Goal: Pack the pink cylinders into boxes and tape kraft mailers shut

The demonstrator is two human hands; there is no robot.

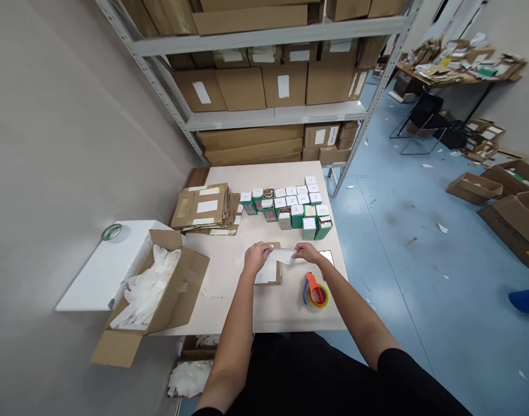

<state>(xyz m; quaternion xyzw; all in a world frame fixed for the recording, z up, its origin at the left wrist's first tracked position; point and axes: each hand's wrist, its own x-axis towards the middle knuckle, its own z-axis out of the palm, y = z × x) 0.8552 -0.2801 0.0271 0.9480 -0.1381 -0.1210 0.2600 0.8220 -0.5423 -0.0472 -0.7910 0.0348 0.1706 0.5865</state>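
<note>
A white paper-like strip (282,256) is stretched between my two hands above the table (233,312). My left hand (258,256) pinches its left end, and my right hand (306,252) has the right end between closed fingers. Below the strip lies a flat brown cardboard piece (278,276) bearing a white sheet, partly covered by my left hand. Near my right forearm rests an orange tape dispenser (314,284) with a yellow-edged tape roll. A flat white rectangular item (329,257) with a dark edge is partly hidden by my right wrist.
Several small green-and-white boxes (297,216) stand in rows toward the back. Flattened cardboard (203,206) is stacked at back left. An open carton (177,294) of white bags stands at the left edge. Behind the table rises a shelf rack (273,117) of cartons.
</note>
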